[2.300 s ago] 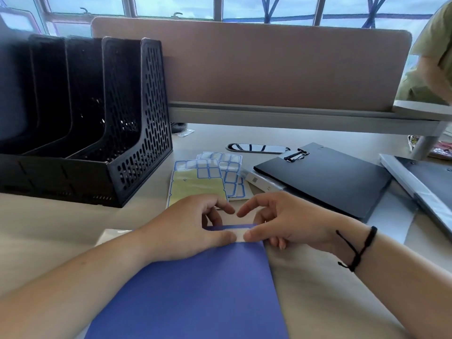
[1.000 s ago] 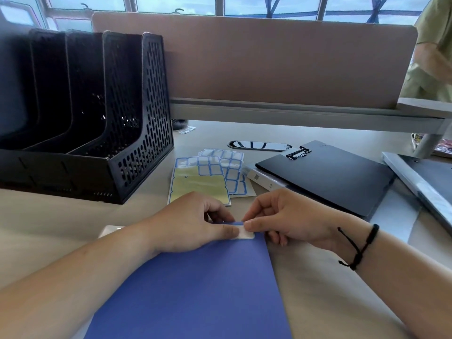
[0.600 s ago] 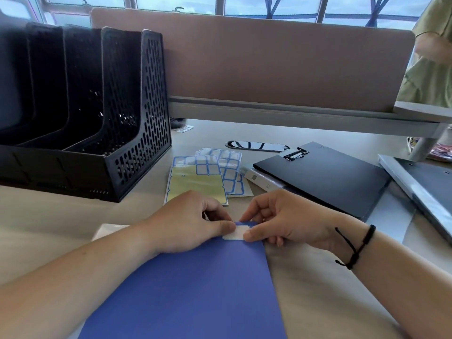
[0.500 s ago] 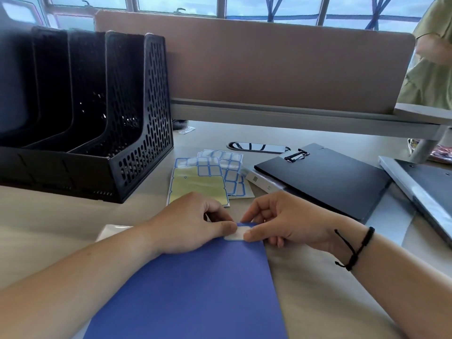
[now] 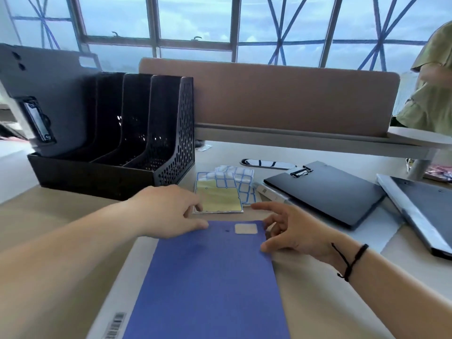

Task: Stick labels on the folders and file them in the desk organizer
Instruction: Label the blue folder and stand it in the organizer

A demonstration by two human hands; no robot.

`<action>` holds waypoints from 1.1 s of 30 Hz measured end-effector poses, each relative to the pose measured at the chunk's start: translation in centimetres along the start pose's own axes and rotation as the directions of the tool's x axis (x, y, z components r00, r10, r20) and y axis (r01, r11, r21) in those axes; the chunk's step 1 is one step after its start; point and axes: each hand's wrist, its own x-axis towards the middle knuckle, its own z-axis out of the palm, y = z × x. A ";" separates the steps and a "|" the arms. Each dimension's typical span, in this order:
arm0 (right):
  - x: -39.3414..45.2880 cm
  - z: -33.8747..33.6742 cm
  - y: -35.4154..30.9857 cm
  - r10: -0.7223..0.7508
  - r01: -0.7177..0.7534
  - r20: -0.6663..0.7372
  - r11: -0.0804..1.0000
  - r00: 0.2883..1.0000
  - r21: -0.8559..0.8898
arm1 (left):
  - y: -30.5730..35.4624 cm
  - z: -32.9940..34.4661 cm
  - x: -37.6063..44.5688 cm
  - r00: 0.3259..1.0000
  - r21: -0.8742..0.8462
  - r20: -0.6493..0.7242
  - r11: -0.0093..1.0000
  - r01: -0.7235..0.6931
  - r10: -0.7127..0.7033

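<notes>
A blank white label [image 5: 246, 229] is sitting on the blue folder [image 5: 210, 277], between the left hand [image 5: 171, 214] and right hand [image 5: 291, 231], both hovering with fingers spread, gripping nothing.

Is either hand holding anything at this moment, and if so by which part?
Nothing is held. The left hand rests fingertips at the blue folder's top edge; the right hand is beside it, fingers loose.

A brown partition panel [image 5: 281, 99] stands along the desk's [image 5: 318, 302] far edge, with windows [image 5: 195, 18] behind it. At the right edge a person in a green shirt [image 5: 430, 99] is partly visible. An oval, possibly a cable port [image 5: 267, 164], lies near the partition.
</notes>
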 end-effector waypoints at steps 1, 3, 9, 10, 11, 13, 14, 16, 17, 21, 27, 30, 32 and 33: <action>-0.3 0.4 0.1 -0.020 0.022 -0.058 0.999 0.998 0.023 | -1.0 0.2 -0.9 0.998 -0.007 0.017 0.999 0.054 -0.054; -0.7 1.4 0.2 -0.046 0.063 -0.167 0.993 0.985 0.097 | -2.6 0.8 -2.7 0.990 -0.018 0.037 0.990 0.137 -0.137; -1.8 4.4 -0.4 0.020 0.135 -0.355 0.904 0.935 0.406 | -3.8 3.2 -6.9 0.938 -0.565 0.035 0.767 0.303 -0.345; -2.0 4.8 -0.5 0.035 0.148 -0.383 0.886 0.923 0.439 | -3.5 3.2 -7.6 0.930 -0.626 0.024 0.720 0.301 -0.367; -2.2 5.1 -0.6 0.049 0.169 -0.417 0.868 0.907 0.468 | -3.2 3.3 -8.1 0.920 -0.683 0.033 0.663 0.305 -0.390; -2.7 5.4 -1.0 0.069 0.218 -0.515 0.852 0.855 0.477 | -2.5 3.4 -9.2 0.901 -0.805 0.061 0.513 0.299 -0.429; -3.0 5.5 -1.2 0.080 0.235 -0.575 0.861 0.814 0.451 | -2.1 3.4 -9.7 0.894 -0.868 0.101 0.401 0.294 -0.436; -3.4 5.5 -1.9 0.095 0.255 -0.678 0.881 0.729 0.398 | -1.8 3.5 -10.6 0.905 -0.941 0.211 0.172 0.290 -0.370; -3.7 5.4 -2.2 0.095 0.271 -0.709 0.882 0.699 0.386 | -1.7 3.5 -11.0 0.912 -0.950 0.247 0.106 0.295 -0.328; -4.2 5.2 -3.9 0.073 0.328 -0.765 0.874 0.640 0.358 | -1.4 3.7 -12.1 0.916 -0.954 0.279 0.022 0.298 -0.286; -3.5 5.0 -7.7 -0.017 0.363 -0.723 0.873 0.691 0.327 | -1.2 2.8 -13.0 0.880 -0.988 0.149 -0.099 0.116 -0.451; -3.0 5.4 -8.5 -0.034 0.313 -0.622 0.885 0.782 0.345 | -2.1 1.3 -13.8 0.821 -0.994 0.040 -0.108 -0.026 -0.570; -2.5 6.5 -8.7 -0.057 0.284 -0.544 0.895 0.837 0.345 | -2.8 0.3 -14.4 0.781 -0.990 -0.023 -0.094 -0.104 -0.624; -2.3 7.3 -8.6 -0.067 0.273 -0.503 0.896 0.862 0.349 | -3.1 -0.1 -14.6 0.763 -0.986 -0.045 -0.092 -0.136 -0.644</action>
